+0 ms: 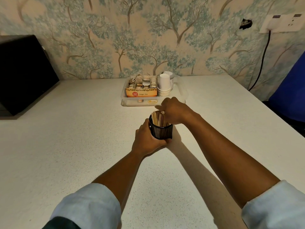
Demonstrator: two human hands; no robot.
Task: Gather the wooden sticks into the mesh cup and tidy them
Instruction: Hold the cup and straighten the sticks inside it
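A black mesh cup [162, 132] stands upright on the white speckled counter [82, 138], near the middle. A bunch of pale wooden sticks [157, 119] stands in it, leaning to the left side, tops above the rim. My left hand [146, 139] wraps around the cup's left and lower side. Over the cup's right rim, my right hand [175, 111] has its fingers curled down on the tops of the sticks. The fingertips there are hidden.
A clear plastic tray [130, 103] sits behind the cup, holding a ginger tea box [141, 94], tea sachets and a stack of white paper cups [163, 87]. A black appliance [23, 73] stands at the far left. A blue chair [290, 91] is at the right edge.
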